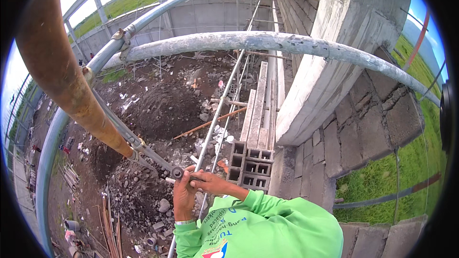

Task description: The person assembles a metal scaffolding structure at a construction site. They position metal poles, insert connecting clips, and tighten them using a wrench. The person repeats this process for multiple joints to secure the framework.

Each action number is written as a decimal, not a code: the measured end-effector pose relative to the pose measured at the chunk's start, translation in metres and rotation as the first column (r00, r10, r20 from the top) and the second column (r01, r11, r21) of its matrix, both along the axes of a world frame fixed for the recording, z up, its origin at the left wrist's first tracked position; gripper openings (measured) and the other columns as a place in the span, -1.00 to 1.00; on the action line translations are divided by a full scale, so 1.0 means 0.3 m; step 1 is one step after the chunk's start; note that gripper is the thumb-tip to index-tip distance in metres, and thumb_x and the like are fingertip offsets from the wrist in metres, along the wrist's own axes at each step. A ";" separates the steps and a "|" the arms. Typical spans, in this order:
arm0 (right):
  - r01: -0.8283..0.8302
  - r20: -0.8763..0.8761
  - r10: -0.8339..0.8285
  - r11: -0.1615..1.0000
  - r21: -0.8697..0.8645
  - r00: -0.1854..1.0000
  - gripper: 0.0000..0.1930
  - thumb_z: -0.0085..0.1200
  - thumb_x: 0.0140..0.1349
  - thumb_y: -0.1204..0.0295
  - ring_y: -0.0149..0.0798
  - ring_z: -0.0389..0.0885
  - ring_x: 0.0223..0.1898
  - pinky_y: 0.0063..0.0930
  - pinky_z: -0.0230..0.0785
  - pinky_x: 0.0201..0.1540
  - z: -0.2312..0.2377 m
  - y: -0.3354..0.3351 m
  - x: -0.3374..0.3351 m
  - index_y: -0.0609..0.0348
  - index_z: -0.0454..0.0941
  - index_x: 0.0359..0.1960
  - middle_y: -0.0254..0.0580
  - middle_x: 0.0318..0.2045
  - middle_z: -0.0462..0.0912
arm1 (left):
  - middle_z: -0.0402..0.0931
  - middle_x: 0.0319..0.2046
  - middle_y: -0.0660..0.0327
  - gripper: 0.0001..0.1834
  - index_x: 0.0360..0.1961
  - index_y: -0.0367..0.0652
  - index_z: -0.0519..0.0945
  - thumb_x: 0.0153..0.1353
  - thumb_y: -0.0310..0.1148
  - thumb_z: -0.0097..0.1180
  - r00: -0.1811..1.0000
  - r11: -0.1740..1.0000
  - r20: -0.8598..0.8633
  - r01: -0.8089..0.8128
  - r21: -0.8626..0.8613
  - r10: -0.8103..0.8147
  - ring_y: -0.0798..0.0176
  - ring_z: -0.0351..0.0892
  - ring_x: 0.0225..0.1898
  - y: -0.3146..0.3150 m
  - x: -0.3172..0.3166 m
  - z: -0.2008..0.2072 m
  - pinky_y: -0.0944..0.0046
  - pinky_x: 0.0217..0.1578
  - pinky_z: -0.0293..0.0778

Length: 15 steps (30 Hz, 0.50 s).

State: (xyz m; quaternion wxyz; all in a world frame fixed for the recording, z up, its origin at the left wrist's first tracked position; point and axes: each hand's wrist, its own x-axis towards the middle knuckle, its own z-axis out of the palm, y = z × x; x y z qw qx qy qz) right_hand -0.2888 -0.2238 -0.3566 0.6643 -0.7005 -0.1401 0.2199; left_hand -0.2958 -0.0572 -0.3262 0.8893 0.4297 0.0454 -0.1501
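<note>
My left hand (184,196) is raised with its fingers closed around a dark metal fitting (177,172), round with a knob in its middle. This fitting sits where a slim grey metal bar (155,156) comes down from the upper left. From the right, my right hand (210,184) reaches across, fingers bent in against the left hand and closed on a short grey part beside the fitting. My fingers hide most of that part. A rusty pipe (91,105) slants down and ends close to the bar.
Galvanized pipes (239,42) cross in front, joined by a clamp (122,38) at left. A concrete column (325,57) and block wall (363,124) rise at right. Hollow blocks (251,167) and planks (256,100) lie below. Further down is rubble-strewn soil (148,110).
</note>
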 end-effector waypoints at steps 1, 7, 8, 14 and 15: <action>-0.006 0.005 0.006 1.000 -0.003 1.000 -0.35 0.10 0.58 -0.05 -0.10 0.62 0.30 -0.18 0.40 0.36 -0.003 -0.009 -0.007 -0.04 0.41 0.56 0.07 0.25 0.68 | 0.67 0.11 -0.16 -0.47 0.28 -0.34 0.52 0.54 -0.12 0.25 1.000 1.000 -0.012 0.011 0.010 -0.010 -0.03 0.72 0.15 0.001 -0.002 -0.001 0.04 0.09 0.71; 0.044 0.025 -0.045 0.999 0.023 0.999 -0.26 0.10 0.57 -0.11 -0.08 0.58 0.33 -0.21 0.39 0.38 -0.096 -0.038 -0.037 0.09 0.36 0.58 0.13 0.29 0.63 | 0.67 0.03 -0.06 -0.51 0.24 -0.34 0.53 0.53 -0.15 0.27 0.996 0.996 -0.023 0.080 -0.036 -0.081 -0.03 0.71 0.15 -0.039 -0.001 -0.028 0.08 0.07 0.70; 0.075 0.140 -0.080 0.996 0.037 0.987 -0.25 0.07 0.58 -0.14 -0.08 0.60 0.28 -0.21 0.43 0.33 -0.118 -0.041 -0.040 0.07 0.35 0.59 0.13 0.26 0.64 | 0.67 0.02 -0.05 -0.51 0.24 -0.34 0.53 0.54 -0.16 0.26 0.995 0.994 -0.025 0.099 -0.034 -0.100 -0.04 0.71 0.15 -0.052 0.000 -0.032 0.08 0.07 0.70; 0.229 0.155 -0.219 0.973 -0.044 0.963 -0.31 0.09 0.58 -0.08 -0.02 0.57 0.32 -0.13 0.36 0.39 -0.154 -0.099 -0.086 0.14 0.42 0.53 0.13 0.27 0.62 | 0.74 -0.29 0.13 -0.58 0.19 -0.32 0.59 0.52 -0.21 0.28 0.970 0.967 0.008 0.242 -0.080 -0.242 -0.07 0.72 0.15 -0.135 0.011 -0.022 0.02 0.15 0.67; 0.248 0.147 -0.236 0.966 -0.073 0.961 -0.31 0.07 0.59 -0.09 -0.08 0.59 0.28 -0.15 0.40 0.34 -0.143 -0.119 -0.105 0.12 0.42 0.53 0.05 0.24 0.64 | 0.74 -0.28 0.13 -0.58 0.19 -0.32 0.60 0.52 -0.21 0.28 0.966 0.962 0.015 0.257 -0.087 -0.257 -0.06 0.73 0.14 -0.145 0.011 -0.018 0.04 0.14 0.68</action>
